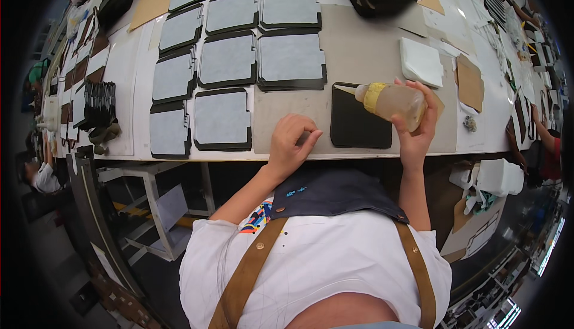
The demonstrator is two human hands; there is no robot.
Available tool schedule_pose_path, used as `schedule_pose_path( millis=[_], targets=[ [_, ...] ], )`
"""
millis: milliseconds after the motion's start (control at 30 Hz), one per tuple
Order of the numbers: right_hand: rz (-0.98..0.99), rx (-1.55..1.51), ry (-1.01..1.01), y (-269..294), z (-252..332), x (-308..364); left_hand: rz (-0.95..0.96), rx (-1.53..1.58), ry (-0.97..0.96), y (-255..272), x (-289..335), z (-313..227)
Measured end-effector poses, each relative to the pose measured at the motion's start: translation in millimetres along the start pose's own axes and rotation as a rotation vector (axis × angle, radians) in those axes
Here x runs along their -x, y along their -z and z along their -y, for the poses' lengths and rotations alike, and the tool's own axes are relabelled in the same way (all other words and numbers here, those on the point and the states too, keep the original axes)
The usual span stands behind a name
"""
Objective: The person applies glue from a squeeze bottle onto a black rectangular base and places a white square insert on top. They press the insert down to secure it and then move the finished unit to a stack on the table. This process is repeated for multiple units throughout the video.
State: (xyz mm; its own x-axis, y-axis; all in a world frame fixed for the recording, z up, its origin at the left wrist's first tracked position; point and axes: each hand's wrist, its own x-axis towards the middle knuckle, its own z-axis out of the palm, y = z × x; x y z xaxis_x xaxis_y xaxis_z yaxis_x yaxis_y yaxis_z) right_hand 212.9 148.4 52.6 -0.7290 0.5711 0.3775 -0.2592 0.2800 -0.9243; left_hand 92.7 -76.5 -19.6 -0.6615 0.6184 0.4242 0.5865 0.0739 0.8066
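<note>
The fingers of the right hand [417, 141] are wrapped around a clear plastic squeeze bottle [406, 106] with a yellow band near its neck, the thumb pressed to the near side and the other fingers bent over the far side. The bottle is tipped almost flat, its narrow pale nozzle [345, 90] pointing left over the upper part of a flat black rectangular panel [362, 126]; whether the tip touches it I cannot tell. The fingers of the left hand [290, 141] are curled loosely inward, with a small gap beside the thumb — whether the fingertips meet is hidden.

The right forearm rises nearly upright from the worktop's near edge, the hand raised above the panel's right side. The left forearm slants up and to the right, its hand near that same edge, left of the panel and apart from it.

The panel lies on a grey-beige flat sheet [365, 45] covering part of the white worktop [122, 108]. Left of it, pale grey rectangular pieces with black borders [290, 59] lie in rows — the nearest ones close to the front edge.
</note>
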Motion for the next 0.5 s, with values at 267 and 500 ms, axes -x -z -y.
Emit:
schedule_pose_path(
  millis=[267,500],
  targets=[
    [0.153,-0.062,-0.100,21.0,-9.7,-27.1,0.003,0.008,0.000,-0.9,-1.1,0.2],
    [0.186,-0.044,-0.091,21.4,-13.0,-33.4,0.011,-0.008,0.007,0.4,-2.8,-2.7]
  ],
)
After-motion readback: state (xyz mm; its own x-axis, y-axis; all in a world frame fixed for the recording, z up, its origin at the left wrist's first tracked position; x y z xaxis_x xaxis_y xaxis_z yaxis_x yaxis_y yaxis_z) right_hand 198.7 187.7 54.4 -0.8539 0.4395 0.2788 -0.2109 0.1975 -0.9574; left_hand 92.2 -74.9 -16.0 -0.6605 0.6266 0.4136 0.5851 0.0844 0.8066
